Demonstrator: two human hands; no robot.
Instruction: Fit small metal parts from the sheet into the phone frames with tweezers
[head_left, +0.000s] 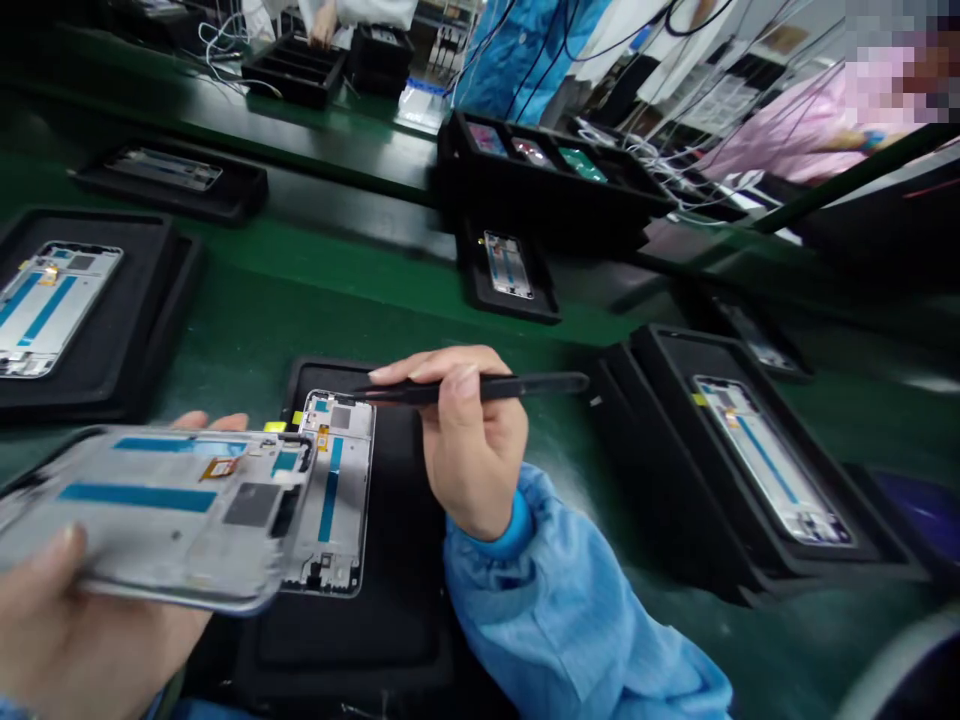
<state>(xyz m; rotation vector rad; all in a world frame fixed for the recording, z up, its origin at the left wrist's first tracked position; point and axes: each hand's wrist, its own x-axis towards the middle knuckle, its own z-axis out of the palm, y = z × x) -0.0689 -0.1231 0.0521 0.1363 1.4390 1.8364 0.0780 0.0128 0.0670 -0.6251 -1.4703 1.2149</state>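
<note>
The left hand [105,640] held a frame [172,535], partly hiding a second frame [349,500] in a tray [409,545]; the right hand [476,440] pinched tweezers [536,386], contact unclear. Tweezer handling seemed the step, next demanding steady aim.

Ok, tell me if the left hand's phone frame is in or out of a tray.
Out: the left hand holds the phone frame up, partly hiding the black tray.

A strip of green table [240,320] lies open between the left tray stack [142,290] and the centre tray [409,560]. The raised phone frame [161,520] blocks that tray's left side; tweezers [525,386] reach over its far end; the right tray stack [675,470] walls off the side.
</note>
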